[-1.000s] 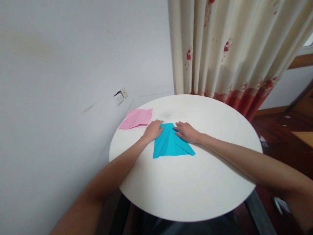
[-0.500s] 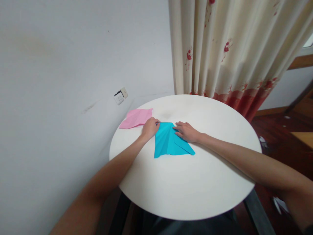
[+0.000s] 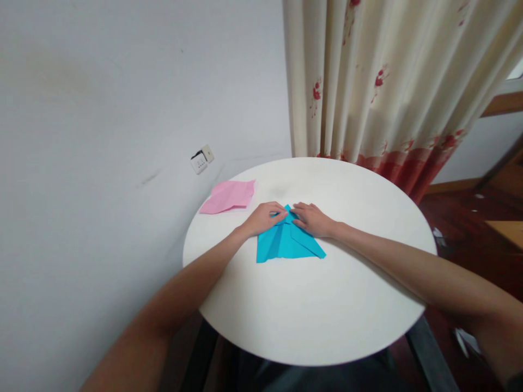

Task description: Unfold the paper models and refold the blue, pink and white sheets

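One creased bright-blue paper sheet (image 3: 280,247) lies near the middle of a round white table (image 3: 318,310), narrow end towards the far edge. The left hand (image 3: 264,219) pinches its left flap; the right hand (image 3: 312,220) rests, slightly spread, on its right side. Wrinkled pink paper (image 3: 229,196) lies by the table's far-left edge.

Two hands (image 3: 265,218) (image 3: 314,219), two sheets (image 3: 281,245) (image 3: 229,196), one table (image 3: 310,305), one curtain (image 3: 379,103), two wall plates (image 3: 199,163) (image 3: 207,153)

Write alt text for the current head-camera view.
A person's left hand holds the bent upper-left edge of a creased blue paper on a round white table; the right hand rests on the paper's right side. Pink paper lies farther back, to the left.
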`<state>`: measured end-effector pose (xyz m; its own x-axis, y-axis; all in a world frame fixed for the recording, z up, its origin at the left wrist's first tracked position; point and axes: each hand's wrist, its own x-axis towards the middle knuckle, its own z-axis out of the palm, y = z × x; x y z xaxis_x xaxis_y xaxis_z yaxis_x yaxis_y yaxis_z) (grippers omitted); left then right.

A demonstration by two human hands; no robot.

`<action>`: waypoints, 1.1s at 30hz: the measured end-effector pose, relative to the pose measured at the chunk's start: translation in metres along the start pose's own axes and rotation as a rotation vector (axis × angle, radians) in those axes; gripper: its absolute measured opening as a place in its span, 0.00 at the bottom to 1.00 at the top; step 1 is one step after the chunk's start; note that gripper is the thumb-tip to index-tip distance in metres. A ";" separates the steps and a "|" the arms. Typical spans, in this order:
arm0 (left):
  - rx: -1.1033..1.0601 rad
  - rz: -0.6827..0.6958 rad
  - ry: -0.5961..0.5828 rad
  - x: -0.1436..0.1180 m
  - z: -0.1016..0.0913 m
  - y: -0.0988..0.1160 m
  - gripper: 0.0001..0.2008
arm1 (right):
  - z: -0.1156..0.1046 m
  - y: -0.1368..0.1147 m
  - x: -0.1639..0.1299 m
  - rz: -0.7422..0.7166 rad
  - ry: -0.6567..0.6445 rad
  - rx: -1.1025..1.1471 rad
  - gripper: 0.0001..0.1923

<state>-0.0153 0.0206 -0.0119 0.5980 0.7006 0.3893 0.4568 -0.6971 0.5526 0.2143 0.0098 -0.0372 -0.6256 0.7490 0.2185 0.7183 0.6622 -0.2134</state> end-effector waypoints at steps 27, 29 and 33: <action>0.264 0.128 -0.256 -0.001 -0.004 -0.003 0.19 | -0.003 -0.001 -0.002 -0.051 -0.007 -0.012 0.21; 0.287 0.112 -0.247 0.000 -0.002 -0.002 0.18 | -0.004 -0.001 -0.002 -0.056 -0.011 -0.015 0.21; 0.341 0.081 -0.218 0.000 0.000 -0.001 0.18 | -0.003 -0.001 -0.002 -0.049 -0.009 -0.016 0.21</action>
<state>-0.0159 0.0212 -0.0123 0.7497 0.6182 0.2360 0.5729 -0.7849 0.2363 0.2157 0.0080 -0.0341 -0.6630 0.7157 0.2194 0.6912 0.6979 -0.1876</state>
